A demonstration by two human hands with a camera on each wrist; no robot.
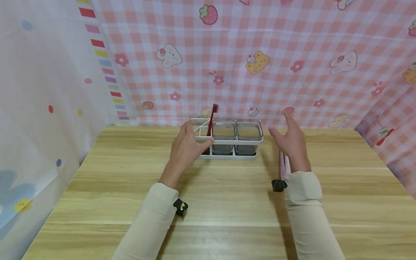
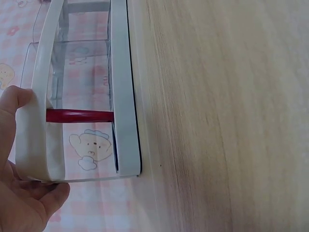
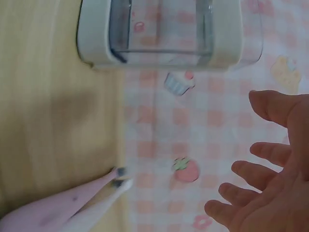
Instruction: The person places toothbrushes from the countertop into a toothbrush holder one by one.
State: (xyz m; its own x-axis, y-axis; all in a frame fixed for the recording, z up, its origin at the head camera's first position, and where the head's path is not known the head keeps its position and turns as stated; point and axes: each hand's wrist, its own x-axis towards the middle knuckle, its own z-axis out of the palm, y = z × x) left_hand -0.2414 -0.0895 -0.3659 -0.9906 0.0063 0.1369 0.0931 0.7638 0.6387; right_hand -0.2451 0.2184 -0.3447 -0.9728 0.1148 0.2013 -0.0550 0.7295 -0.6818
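Observation:
A white toothbrush holder [image 1: 238,157] with a divided left section stands at the back of the table. My left hand [image 1: 185,144] grips its left end, thumb on the front and fingers round the end, as the left wrist view shows. A red toothbrush [image 1: 211,122] stands in the divided section, leaning slightly right. Two clear cups [image 1: 248,135] sit in the right part. My right hand [image 1: 292,142] hovers right of the holder, fingers spread, touching nothing. Beneath it lie a pink electric toothbrush [image 3: 48,208] and a white one [image 3: 96,210], partly hidden by the arm in the head view.
The wooden table [image 1: 224,206] reaches toward me in front of the holder. A pink checked cloth [image 1: 227,47] with cartoon prints hangs right behind the table's back edge. A white dotted cloth [image 1: 48,79] hangs on the left.

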